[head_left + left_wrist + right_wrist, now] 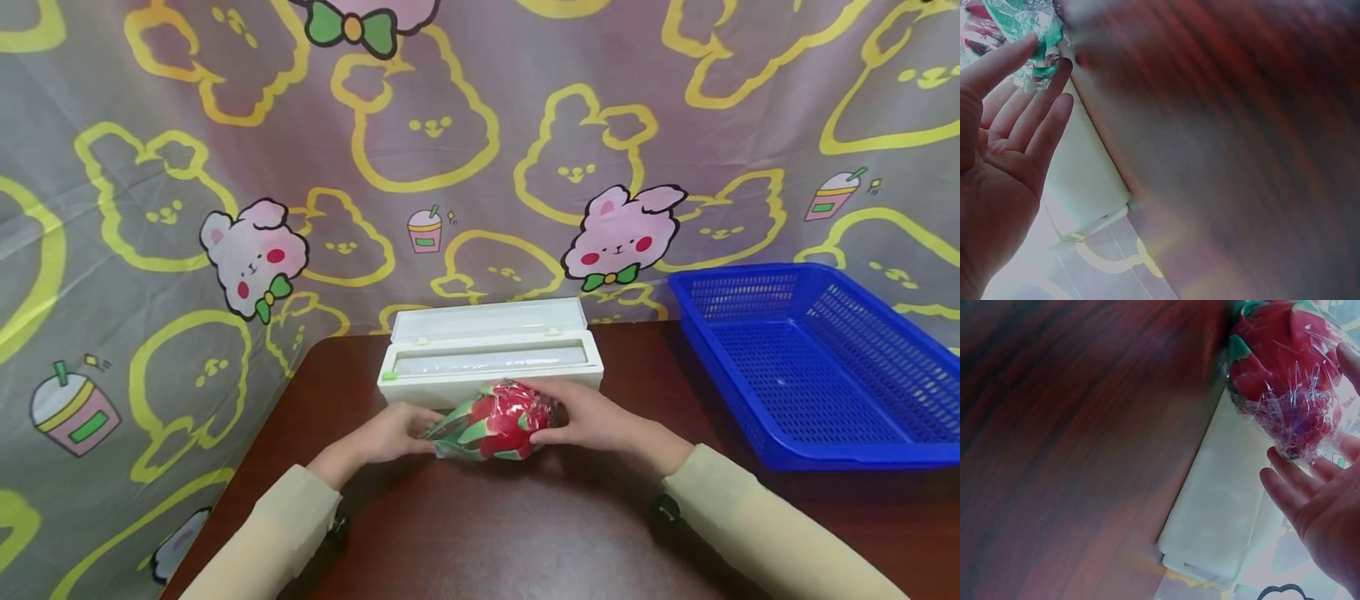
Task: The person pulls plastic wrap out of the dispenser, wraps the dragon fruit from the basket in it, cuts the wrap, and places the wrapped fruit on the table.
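Observation:
A red dragon fruit (510,419) with green scale tips is wrapped in clear, crinkled plastic film. Both hands hold it just above the table, in front of the white film box. My left hand (393,432) pinches the green leafy end between thumb and fingers; in the left wrist view, wrapped green tips (1044,53) show between them. At the rounder red end, my right hand (592,415) grips with the thumb on the near side and the fingers behind. The film bunches at that end of the dragon fruit (1291,381) in the right wrist view.
Behind the fruit stands the white cling film box (420,390), its clear-topped lid (487,321) raised and a film roll (487,362) inside. To the right is a blue plastic basket (750,417) on the dark red-brown table (525,533). A patterned curtain (480,167) hangs behind.

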Demonstrator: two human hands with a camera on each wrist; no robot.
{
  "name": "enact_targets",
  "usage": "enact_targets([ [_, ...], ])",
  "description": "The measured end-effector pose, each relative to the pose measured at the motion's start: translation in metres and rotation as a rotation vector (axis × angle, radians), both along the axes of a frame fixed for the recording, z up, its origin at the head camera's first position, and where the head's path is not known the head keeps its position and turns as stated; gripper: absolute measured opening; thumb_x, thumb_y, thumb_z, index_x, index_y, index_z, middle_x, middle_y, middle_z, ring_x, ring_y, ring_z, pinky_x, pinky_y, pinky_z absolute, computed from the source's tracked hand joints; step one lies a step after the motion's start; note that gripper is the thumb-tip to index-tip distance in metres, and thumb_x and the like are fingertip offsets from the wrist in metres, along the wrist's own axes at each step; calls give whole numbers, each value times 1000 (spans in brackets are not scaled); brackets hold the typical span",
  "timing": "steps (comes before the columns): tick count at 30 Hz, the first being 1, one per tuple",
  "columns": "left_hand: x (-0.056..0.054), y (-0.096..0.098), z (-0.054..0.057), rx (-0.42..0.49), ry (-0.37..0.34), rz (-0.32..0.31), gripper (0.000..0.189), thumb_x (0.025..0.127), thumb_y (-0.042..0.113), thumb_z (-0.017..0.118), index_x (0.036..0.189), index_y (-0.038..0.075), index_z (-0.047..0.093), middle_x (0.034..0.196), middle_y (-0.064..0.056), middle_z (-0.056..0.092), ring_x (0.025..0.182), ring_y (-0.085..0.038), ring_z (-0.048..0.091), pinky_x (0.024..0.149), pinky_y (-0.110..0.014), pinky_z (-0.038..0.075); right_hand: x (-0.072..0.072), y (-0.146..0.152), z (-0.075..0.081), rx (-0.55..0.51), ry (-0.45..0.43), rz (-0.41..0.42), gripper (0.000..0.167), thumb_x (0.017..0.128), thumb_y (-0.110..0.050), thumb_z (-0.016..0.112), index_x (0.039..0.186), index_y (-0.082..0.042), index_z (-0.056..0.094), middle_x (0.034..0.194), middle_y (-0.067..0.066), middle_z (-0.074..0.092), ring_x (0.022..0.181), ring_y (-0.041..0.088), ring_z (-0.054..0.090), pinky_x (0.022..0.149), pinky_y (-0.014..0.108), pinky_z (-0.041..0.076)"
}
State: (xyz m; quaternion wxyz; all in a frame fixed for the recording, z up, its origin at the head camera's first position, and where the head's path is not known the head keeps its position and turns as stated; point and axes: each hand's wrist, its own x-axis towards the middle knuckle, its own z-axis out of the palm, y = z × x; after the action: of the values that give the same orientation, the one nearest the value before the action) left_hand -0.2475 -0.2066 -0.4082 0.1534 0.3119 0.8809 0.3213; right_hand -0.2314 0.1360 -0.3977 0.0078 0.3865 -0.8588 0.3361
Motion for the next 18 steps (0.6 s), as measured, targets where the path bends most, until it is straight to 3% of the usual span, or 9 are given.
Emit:
enact_targets([
  [7,-3,0,-1,-9,-10,-51,33,87,13,73,120,7,70,108,1,71,88,-6,65,76,-26,52,1,3,0,-5,-18,-11,79,76,-40,81,144,-16,48,133,1,57,117,17,54,94,39,48],
  [12,-4,0,0,-12,11,-79,28,91,13,70,117,6,71,105,2,71,77,-5,58,65,-23,46,4,5,-2,-3,-16,-19,75,78,-44,79,141,-13,53,126,0,63,102,10,60,86,33,52],
  [15,-3,0,0,-22,13,-80,26,91,12,69,117,7,71,104,4,72,75,-5,57,64,-23,45,7,6,-3,8,-12,-29,75,77,-48,78,140,-15,54,124,-2,65,97,6,60,84,31,52],
  [18,-2,1,1,-36,12,-72,26,91,11,69,116,9,72,103,6,71,76,-6,58,67,-24,47,8,6,-3,20,-21,-45,75,77,-49,78,141,-18,54,125,-3,63,102,7,59,87,32,52],
])
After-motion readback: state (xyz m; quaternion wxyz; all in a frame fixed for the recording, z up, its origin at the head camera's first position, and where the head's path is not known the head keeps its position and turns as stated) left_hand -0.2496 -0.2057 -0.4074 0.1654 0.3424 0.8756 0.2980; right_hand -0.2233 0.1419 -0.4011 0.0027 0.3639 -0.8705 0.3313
